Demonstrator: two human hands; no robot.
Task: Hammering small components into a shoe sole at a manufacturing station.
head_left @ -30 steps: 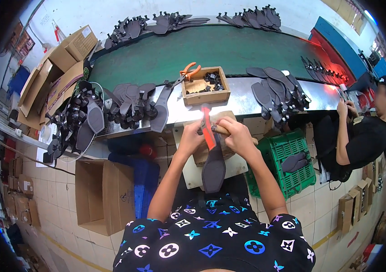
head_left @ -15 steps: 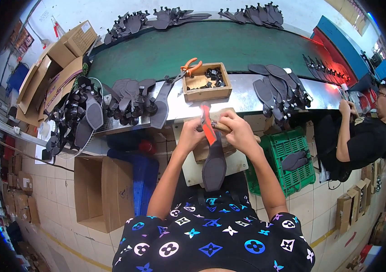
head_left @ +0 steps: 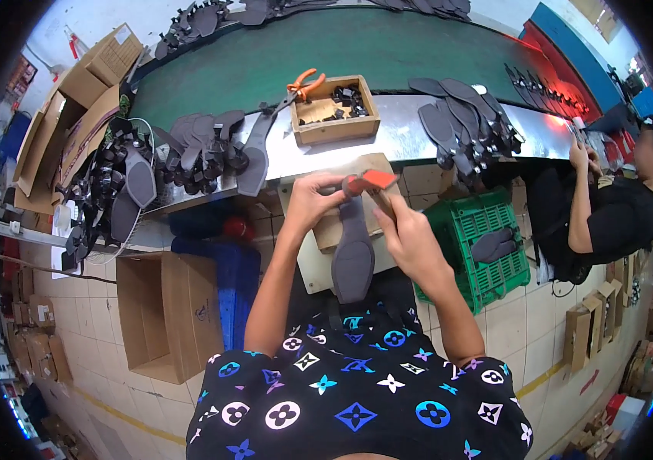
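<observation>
A dark grey shoe sole point(head_left: 353, 262) lies lengthwise in front of me, its wide end toward my body. My left hand point(head_left: 313, 202) is closed around its far, heel end, with thumb and fingers pinching there. In my right hand point(head_left: 412, 236) is a hammer point(head_left: 377, 180) with a red head and wooden handle. The hammer head is above the heel end, close to my left fingertips, and hides part of that end. Whether it touches the sole, I cannot tell. Under the sole is a wooden block point(head_left: 330, 233) on a pale board point(head_left: 300, 257).
Beyond my hands, a wooden box point(head_left: 336, 134) of small black pieces stands on the metal ledge, with orange-handled pliers point(head_left: 302, 86) at its corner. Soles are heaped to both sides. A green crate point(head_left: 487, 245) and a seated person point(head_left: 618, 199) are at right, cardboard box point(head_left: 188, 314) at left.
The hammer's red head has turned from pointing toward me to lying crosswise. My right hand has shifted slightly down and right. The whole view has tilted a little.
</observation>
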